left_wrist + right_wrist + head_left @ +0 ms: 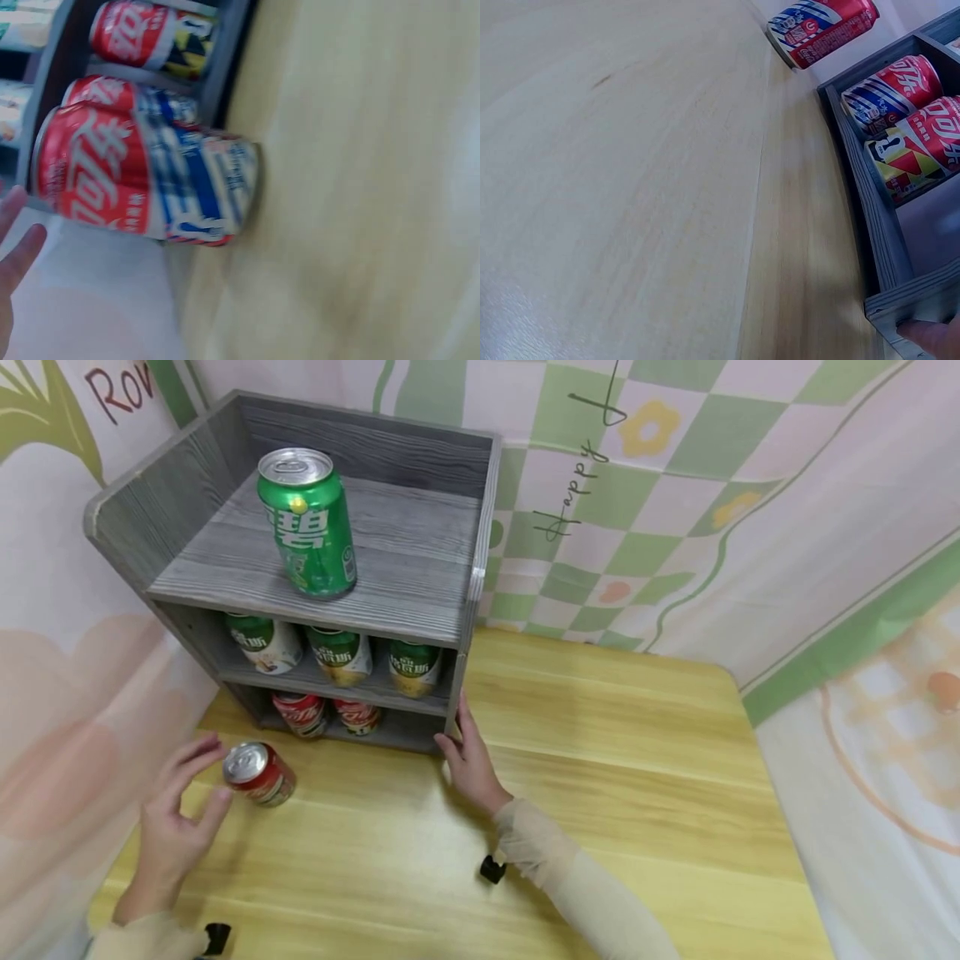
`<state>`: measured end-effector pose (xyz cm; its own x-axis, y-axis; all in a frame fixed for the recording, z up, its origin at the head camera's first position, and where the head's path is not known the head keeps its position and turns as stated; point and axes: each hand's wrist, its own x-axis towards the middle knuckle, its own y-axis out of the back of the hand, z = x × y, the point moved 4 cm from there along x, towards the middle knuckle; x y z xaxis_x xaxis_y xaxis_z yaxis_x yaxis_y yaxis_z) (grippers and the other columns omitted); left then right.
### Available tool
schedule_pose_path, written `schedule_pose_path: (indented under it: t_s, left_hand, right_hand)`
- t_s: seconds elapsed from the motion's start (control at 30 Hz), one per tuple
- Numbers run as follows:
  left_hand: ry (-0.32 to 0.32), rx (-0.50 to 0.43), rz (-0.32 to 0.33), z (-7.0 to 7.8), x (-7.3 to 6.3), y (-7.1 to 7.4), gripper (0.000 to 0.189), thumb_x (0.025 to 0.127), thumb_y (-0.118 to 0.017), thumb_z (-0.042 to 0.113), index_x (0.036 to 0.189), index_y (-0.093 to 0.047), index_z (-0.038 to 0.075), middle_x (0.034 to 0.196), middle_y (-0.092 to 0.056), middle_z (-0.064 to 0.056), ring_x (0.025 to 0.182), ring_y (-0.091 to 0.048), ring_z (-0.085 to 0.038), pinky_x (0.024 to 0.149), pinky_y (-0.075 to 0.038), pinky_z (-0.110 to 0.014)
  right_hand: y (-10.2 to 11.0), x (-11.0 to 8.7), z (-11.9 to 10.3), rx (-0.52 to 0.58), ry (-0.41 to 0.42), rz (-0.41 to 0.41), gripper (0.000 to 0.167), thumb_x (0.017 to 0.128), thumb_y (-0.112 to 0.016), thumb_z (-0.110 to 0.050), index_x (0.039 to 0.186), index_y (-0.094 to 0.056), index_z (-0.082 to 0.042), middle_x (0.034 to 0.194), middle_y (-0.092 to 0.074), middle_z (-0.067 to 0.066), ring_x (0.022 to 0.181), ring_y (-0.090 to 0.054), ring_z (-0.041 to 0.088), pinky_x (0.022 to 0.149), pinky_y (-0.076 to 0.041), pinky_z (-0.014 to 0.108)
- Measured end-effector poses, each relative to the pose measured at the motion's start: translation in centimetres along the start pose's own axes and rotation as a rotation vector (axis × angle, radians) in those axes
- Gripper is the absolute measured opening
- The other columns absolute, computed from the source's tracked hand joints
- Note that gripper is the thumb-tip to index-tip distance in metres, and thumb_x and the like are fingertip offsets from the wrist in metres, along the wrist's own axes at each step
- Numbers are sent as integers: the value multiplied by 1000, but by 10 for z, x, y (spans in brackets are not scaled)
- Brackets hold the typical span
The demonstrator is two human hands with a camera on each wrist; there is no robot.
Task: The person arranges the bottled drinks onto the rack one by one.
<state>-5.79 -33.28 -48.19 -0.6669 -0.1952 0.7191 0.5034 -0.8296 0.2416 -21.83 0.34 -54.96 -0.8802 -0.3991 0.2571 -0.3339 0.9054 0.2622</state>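
A red cola can (262,777) stands upright on the table in front of the shelf's left end. My left hand (176,818) is just left of it, thumb and fingers spread apart; in the left wrist view its fingertips (22,251) show near the can's top. The right hand (474,767) touches the lower right corner of a grey wooden shelf (405,539), straight fingers along its outer side and thumb at the front edge. On the bottom level are two more red cola cans, one at the left (302,714) and one beside it (358,717).
A green soda can (311,527) stands on the shelf's top board. Three green-topped cans, one of them in the center (341,656), fill the middle level. The wooden table (615,777) extends right, with a patterned cloth (585,485) behind.
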Motion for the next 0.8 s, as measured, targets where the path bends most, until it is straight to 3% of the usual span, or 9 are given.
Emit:
schedule_pose_path:
  t_s: [0.2, 0.4, 0.6, 0.8]
  left_hand:
    - [44, 23, -63, 7, -10, -13, 59, 79, -84, 25, 117, -63, -15, 148, -48, -23, 135, -47, -17, 113, -38, -17]
    - [100, 81, -45, -11, -29, -15, 79, 76, -84, 53, 115, -64, -12, 157, -33, -22, 145, -31, -24, 120, -27, -22]
    - [131, 85, -63, -22, -40, -14, 84, 73, -82, 60, 114, -65, -11, 159, -30, -20, 143, -35, -23, 119, -31, -20]
    - [128, 126, -66, -25, -47, -15, 82, 76, -78, 63, 115, -67, -8, 154, -37, -22, 140, -39, -14, 115, -34, -15]
  right_hand:
    - [2, -1, 1, -11, 15, 16, 85, 103, -53, 0, 164, 1, -23, 171, -3, 0, 153, -18, 27, 113, -44, 39]
    - [2, 0, -4, -8, 72, 27, 83, 101, -52, 7, 163, -1, -13, 170, -5, 11, 152, -20, 36, 110, -47, 51]
    - [5, -3, -34, -5, 77, 13, 78, 100, -52, 10, 160, -2, 3, 167, -5, 26, 148, -20, 46, 108, -46, 56]
    - [4, -4, -40, -26, 19, -6, 78, 101, -53, 6, 161, -2, 1, 167, -5, 22, 150, -20, 43, 111, -45, 47]
